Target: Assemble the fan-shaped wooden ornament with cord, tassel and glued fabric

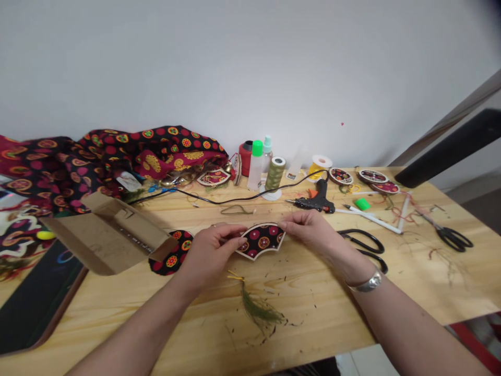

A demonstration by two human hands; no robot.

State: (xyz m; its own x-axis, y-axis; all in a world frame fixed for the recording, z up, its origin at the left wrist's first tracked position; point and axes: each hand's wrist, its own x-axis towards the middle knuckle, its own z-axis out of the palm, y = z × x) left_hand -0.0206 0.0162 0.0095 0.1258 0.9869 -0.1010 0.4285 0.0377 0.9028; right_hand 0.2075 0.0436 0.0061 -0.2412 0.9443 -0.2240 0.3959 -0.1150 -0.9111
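Observation:
A fan-shaped wooden piece with a pale rim and dark patterned fabric inside is held level between both hands, over the middle of the table. My left hand pinches its left end, thumb on top. At the upper right corner, my right hand grips it with thumb and fingertips. Below the piece lies a green tassel with a yellow cord loop. Beside my left hand rests a round piece of patterned fabric, partly covered by the box. Black-handled scissors lie partly behind my right wrist.
An open cardboard box stands at left, before heaped patterned cloth. Toward the wall are a green thread spool, a green-capped bottle and a corded black glue gun. More scissors lie right, near a black post.

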